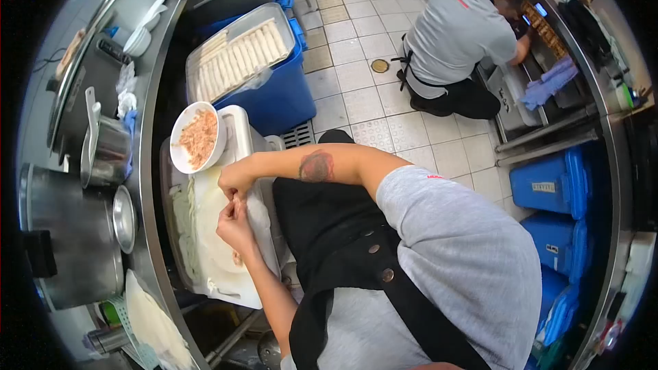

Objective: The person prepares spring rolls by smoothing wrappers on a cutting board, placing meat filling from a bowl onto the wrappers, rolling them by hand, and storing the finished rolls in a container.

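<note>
My right hand [236, 177] and my left hand [235, 226] meet over a white work surface, fingertips pinched together. Whatever lies between the fingers is too small to make out. Beneath them are pale, thin wrapper sheets [212, 247], and a bit of orange-pink filling [237, 258] shows beside my left wrist. A white bowl [176, 154] of shredded orange-pink filling [199, 138] sits just beyond my right hand. Along the far side of the sheets runs a greenish folded cloth or sheet [184, 233].
A tray of white rolls [240, 58] rests on a blue bin [277, 89]. Pots [72, 233] and a metal bowl [124, 219] line the steel counter [147, 164]. A co-worker [452, 34] crouches at the opposite counter, above stacked blue boxes [548, 185].
</note>
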Motion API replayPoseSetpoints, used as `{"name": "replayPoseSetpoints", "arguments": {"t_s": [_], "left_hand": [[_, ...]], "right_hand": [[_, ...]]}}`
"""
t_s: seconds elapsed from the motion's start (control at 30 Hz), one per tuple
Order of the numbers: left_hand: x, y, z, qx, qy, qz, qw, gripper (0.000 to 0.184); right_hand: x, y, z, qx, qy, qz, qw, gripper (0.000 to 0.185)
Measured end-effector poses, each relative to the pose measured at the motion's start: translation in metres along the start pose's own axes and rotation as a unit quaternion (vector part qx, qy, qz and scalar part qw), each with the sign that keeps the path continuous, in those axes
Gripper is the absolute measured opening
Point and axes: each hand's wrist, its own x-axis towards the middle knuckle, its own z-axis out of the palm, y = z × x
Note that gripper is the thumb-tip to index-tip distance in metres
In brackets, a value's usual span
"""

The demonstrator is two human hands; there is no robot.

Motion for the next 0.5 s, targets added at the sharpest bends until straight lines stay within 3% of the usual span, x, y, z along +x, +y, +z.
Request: {"name": "replayPoseSetpoints", "arguments": {"t_s": [0.07,0.17,0.5], "left_hand": [[-0.001,0.009,-0.007,-0.003,-0.007,-0.021,1.0,0.028],[-0.001,0.014,-0.007,-0.029,-0.01,-0.014,0.999,0.027],[0.013,-0.008,0.013,-0.042,-0.03,0.012,0.999,0.032]], "right_hand": [[0.0,-0.006,-0.004,0.02,-0.003,0.0,1.0,0.031],[-0.007,0.013,0.009,0.162,0.064,-0.009,0.985,0.031],[-0.017,-0.01,-0.004,0.098,0.11,0.088,0.985,0.019]]}}
